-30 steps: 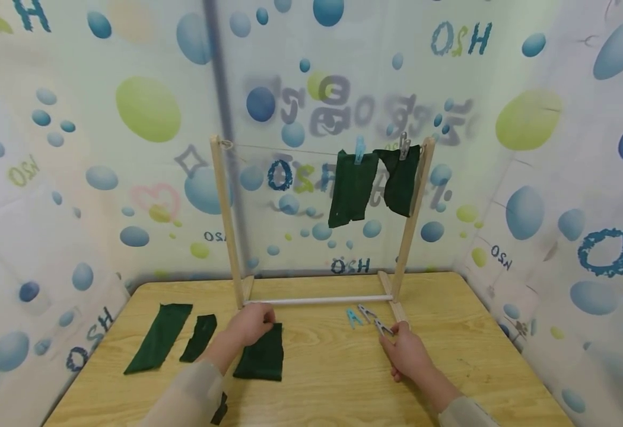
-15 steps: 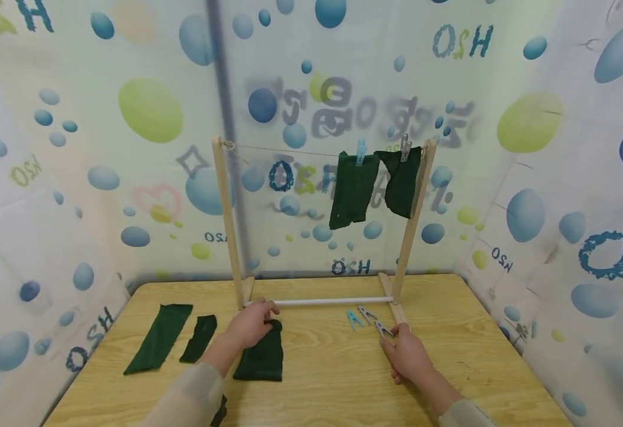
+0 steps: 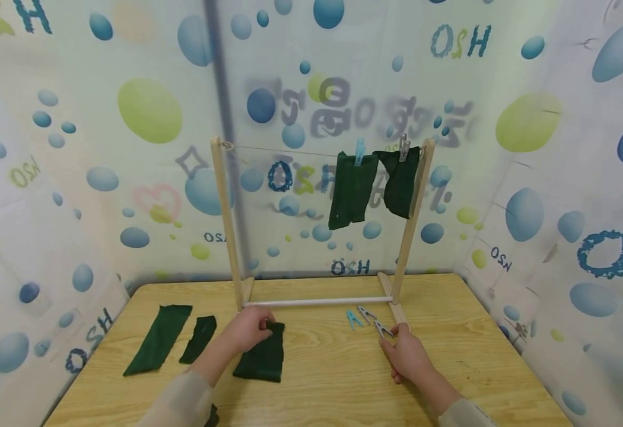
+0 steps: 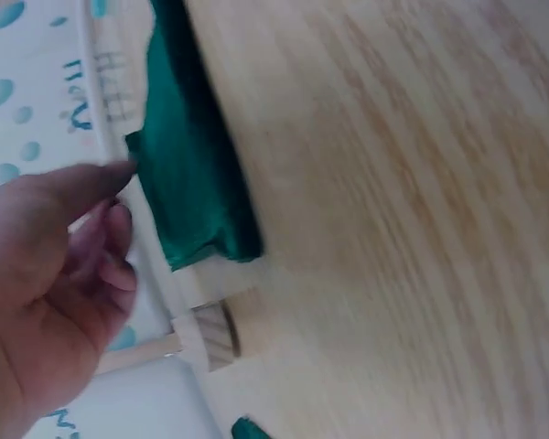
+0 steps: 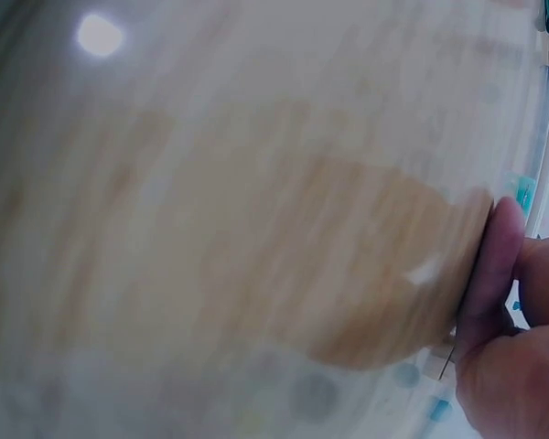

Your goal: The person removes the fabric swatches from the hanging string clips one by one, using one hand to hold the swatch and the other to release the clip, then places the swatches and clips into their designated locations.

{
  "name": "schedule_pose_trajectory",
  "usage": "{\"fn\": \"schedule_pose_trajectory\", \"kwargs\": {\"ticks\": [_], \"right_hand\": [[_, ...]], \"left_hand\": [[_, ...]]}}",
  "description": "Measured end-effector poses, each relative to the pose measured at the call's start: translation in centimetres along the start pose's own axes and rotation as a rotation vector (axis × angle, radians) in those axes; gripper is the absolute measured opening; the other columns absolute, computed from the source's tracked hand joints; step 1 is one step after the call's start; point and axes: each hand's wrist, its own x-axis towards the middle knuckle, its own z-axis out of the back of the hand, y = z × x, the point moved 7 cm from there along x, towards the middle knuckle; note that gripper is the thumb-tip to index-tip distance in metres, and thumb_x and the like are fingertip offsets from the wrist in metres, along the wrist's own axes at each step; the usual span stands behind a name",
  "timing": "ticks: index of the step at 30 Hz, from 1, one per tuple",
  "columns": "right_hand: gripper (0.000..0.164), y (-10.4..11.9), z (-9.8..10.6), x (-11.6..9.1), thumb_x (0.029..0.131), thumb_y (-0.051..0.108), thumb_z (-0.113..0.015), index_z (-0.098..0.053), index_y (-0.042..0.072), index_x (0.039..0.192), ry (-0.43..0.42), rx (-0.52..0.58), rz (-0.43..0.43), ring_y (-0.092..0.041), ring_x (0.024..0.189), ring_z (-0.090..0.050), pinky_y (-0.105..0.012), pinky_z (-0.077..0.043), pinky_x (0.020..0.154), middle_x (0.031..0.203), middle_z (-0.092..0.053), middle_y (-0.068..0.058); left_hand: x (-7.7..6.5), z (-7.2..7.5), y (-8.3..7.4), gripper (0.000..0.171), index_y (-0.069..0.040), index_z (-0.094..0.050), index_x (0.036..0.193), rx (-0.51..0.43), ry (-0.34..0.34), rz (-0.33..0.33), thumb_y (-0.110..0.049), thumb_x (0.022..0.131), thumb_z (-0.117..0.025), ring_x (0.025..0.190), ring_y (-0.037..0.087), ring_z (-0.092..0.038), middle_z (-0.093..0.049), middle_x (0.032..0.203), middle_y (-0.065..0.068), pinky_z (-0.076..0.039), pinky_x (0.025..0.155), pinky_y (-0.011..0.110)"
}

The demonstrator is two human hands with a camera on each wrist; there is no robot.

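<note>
A dark green cloth piece [image 3: 263, 362] lies on the table in front of the rack. My left hand [image 3: 248, 329] pinches its far edge between thumb and fingers; in the left wrist view that cloth [image 4: 188, 155] shows a raised fold beside the thumb tip. My right hand [image 3: 407, 353] rests low at the table by the rack's right foot. Its thumb and index finger pinch a grey clothespin [image 3: 382, 328], which is hidden in the right wrist view. A blue clothespin [image 3: 353, 319] and another grey clothespin [image 3: 366, 314] lie just beyond it.
A wooden rack [image 3: 226, 225] with a string line stands at the back. Clothespins hold two green cloths [image 3: 353, 190] on its right half. To the left lie a long green strip [image 3: 159, 341] and a smaller one [image 3: 199, 339]. Another dark scrap [image 3: 212, 417] shows beneath my left sleeve.
My left fingers have come down from just above the cloth to its far edge, and the cloth's upper right corner has shifted slightly. The right hand has stayed in place.
</note>
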Motion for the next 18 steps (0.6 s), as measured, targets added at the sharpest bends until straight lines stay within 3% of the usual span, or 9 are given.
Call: {"fn": "schedule_pose_trajectory", "kwargs": {"ticks": [5,9,11,14,16,18], "right_hand": [[0.043,-0.1,-0.1,0.1,0.111,0.022,-0.065,-0.045,-0.004,0.139,0.006,-0.001,-0.005,-0.013,0.037,-0.057,-0.032,-0.053,0.040,0.058,-0.060,-0.009],[0.045,-0.1,-0.2,0.2,0.109,0.023,-0.066,-0.045,-0.003,0.139,-0.002,-0.008,-0.007,-0.014,0.038,-0.057,-0.032,-0.053,0.040,0.061,-0.060,-0.008],[0.045,-0.2,-0.2,0.3,0.108,0.022,-0.066,-0.045,-0.002,0.139,-0.010,-0.009,-0.011,-0.014,0.038,-0.058,-0.031,-0.054,0.040,0.063,-0.061,-0.008],[0.043,-0.2,-0.2,0.3,0.108,0.021,-0.064,-0.045,-0.002,0.140,-0.018,0.000,-0.010,-0.014,0.039,-0.058,-0.032,-0.054,0.040,0.065,-0.061,-0.008],[0.043,-0.2,-0.2,0.2,0.108,0.020,-0.063,-0.045,-0.002,0.140,-0.017,0.007,-0.009,-0.014,0.039,-0.058,-0.032,-0.054,0.040,0.065,-0.061,-0.008],[0.043,-0.1,-0.2,0.2,0.108,0.018,-0.063,-0.045,-0.004,0.140,-0.017,0.011,0.004,-0.014,0.039,-0.058,-0.032,-0.054,0.040,0.065,-0.061,-0.009]], "left_hand": [[-1.4,-0.6,0.1,0.048,0.000,-0.074,0.135,-0.035,0.185,0.068,-0.019,0.094,-0.089,0.059,0.010,-0.052,-0.061,0.069,-0.002,-0.046,0.059,0.028],[-2.1,-1.6,0.6,0.068,0.001,-0.067,0.147,-0.054,0.298,0.132,-0.023,0.089,-0.094,0.062,0.014,-0.055,-0.071,0.079,0.010,-0.052,0.067,0.033],[-2.2,-2.4,1.6,0.077,-0.001,-0.063,0.152,-0.036,0.331,0.144,-0.027,0.087,-0.095,0.074,0.015,-0.063,-0.078,0.104,0.018,-0.058,0.079,0.038],[-1.9,-4.0,3.7,0.088,-0.007,-0.056,0.160,-0.003,0.340,0.133,-0.038,0.087,-0.094,0.092,0.018,-0.071,-0.073,0.138,0.024,-0.059,0.089,0.039],[-1.8,-4.8,4.9,0.091,-0.012,-0.053,0.164,-0.012,0.334,0.133,-0.043,0.087,-0.093,0.092,0.017,-0.074,-0.061,0.158,0.022,-0.062,0.083,0.037],[-1.9,-5.3,5.5,0.092,-0.015,-0.051,0.166,-0.039,0.331,0.151,-0.043,0.088,-0.092,0.077,0.019,-0.074,-0.058,0.161,0.023,-0.061,0.070,0.034]]}}
